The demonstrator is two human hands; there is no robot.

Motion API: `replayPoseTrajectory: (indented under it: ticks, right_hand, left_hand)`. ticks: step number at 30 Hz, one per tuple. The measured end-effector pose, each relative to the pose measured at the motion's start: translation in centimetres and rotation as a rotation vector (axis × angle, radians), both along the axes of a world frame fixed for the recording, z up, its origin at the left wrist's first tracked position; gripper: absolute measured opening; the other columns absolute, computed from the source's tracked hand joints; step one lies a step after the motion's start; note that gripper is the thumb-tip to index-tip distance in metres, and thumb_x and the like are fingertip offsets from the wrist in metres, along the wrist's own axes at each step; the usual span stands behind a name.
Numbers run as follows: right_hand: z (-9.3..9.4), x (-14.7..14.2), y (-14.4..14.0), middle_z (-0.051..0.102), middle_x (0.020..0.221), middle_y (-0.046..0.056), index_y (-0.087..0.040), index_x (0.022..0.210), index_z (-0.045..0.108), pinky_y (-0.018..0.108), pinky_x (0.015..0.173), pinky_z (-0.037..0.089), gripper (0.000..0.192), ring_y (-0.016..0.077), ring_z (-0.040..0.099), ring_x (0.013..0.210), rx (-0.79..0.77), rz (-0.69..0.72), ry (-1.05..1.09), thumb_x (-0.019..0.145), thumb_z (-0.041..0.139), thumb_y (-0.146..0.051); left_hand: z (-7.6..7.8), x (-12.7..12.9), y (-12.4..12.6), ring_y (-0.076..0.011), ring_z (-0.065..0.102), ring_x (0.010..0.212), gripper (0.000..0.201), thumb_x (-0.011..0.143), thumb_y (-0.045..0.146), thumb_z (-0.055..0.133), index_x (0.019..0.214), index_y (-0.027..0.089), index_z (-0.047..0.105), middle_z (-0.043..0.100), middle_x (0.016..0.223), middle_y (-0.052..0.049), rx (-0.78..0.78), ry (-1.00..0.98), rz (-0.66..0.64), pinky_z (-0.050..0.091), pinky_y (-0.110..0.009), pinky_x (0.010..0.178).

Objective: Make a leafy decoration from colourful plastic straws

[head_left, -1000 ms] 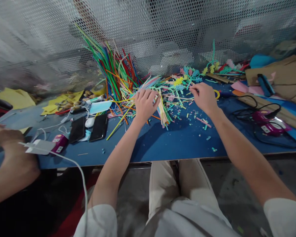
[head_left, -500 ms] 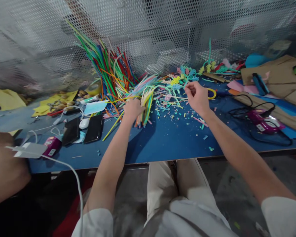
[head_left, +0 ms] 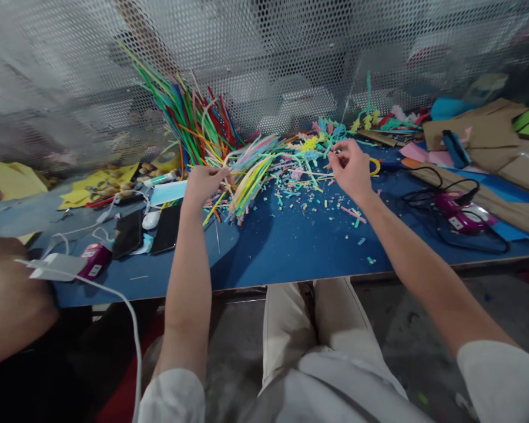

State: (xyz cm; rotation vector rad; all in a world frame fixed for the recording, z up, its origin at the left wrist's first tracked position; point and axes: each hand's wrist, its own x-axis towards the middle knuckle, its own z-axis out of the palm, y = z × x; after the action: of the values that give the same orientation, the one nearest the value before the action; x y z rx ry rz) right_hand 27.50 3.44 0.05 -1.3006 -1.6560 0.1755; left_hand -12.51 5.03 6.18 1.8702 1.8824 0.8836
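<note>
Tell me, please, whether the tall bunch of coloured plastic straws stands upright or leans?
Leaning: the tall bunch of coloured plastic straws slants up-left against the perforated metal screen.

I'm gripping smooth, glossy plastic straws (head_left: 247, 182) in my left hand (head_left: 203, 183), my right hand (head_left: 350, 170) pinching a thin plastic strip. They're lying on a matt blue tabletop (head_left: 291, 247), backed by a perforated metal screen (head_left: 268, 59) looking dull grey.

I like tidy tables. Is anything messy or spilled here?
Yes. Tiny cut straw bits lie scattered over the blue table, between the left hand and right hand. The long straws splay out in a loose heap.
</note>
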Motion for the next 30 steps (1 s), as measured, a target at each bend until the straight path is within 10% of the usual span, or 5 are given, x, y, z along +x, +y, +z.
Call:
replayPoseTrajectory:
  ticks: [10, 15, 22, 27, 30]
  right_hand:
    - [-0.3, -1.6, -0.9, 0.079, 0.085, 0.005, -0.026, 0.132, 0.060, 0.050, 0.086, 0.063, 0.035, 0.0252, 0.072, 0.071, -0.029, 0.079, 0.065, 0.107, 0.056, -0.051]
    - [-1.0, -2.9, -1.2, 0.079, 0.084, 0.003, -0.026, 0.132, 0.057, 0.049, 0.084, 0.064, 0.031, 0.0243, 0.073, 0.070, -0.050, 0.168, 0.083, 0.105, 0.059, -0.039]
    - [1.4, -3.1, -2.4, 0.079, 0.090, 0.006, -0.025, 0.156, 0.046, 0.052, 0.087, 0.066, 0.053, 0.0274, 0.076, 0.077, -0.057, 0.223, 0.029, 0.106, 0.056, -0.036]
    - [4.2, -2.9, -7.0, 0.080, 0.098, 0.009, -0.027, 0.172, 0.030, 0.053, 0.082, 0.068, 0.069, 0.0291, 0.076, 0.079, -0.100, 0.268, 0.015, 0.107, 0.051, -0.039]
    - [4.2, -2.4, -11.0, 0.079, 0.090, 0.004, -0.030, 0.176, 0.015, 0.050, 0.080, 0.069, 0.085, 0.0276, 0.074, 0.075, -0.112, 0.307, 0.099, 0.104, 0.058, -0.042]
  left_hand:
    - [2.2, -0.1, -0.1, -0.0164, 0.074, 0.089, 0.052, 0.098, 0.074, 0.065, 0.103, 0.023, 0.073, 0.078, 0.098, -0.005, 0.665, -0.566, 0.035, 0.057, -0.028, 0.070]
    - [3.8, 0.9, 1.7, -0.0098, 0.074, 0.100, 0.048, 0.114, 0.058, 0.048, 0.127, 0.015, 0.064, 0.075, 0.116, -0.005, 0.822, -0.718, 0.092, 0.057, -0.028, 0.085]
    - [5.8, 4.2, -1.0, -0.0061, 0.066, 0.072, 0.038, 0.113, 0.053, 0.054, 0.117, 0.018, 0.066, 0.078, 0.099, 0.000, 0.545, -0.678, 0.019, 0.058, -0.026, 0.074]
    - [1.6, 6.7, -5.0, -0.0180, 0.070, 0.062, 0.038, 0.087, 0.053, 0.080, 0.080, 0.016, 0.079, 0.078, 0.074, -0.008, -0.273, -0.107, -0.342, 0.059, -0.032, 0.063]
    - [-1.0, 7.8, -6.1, -0.0221, 0.069, 0.060, 0.035, 0.086, 0.046, 0.078, 0.063, 0.020, 0.076, 0.071, 0.060, -0.007, -0.442, 0.246, -0.378, 0.058, -0.037, 0.068]
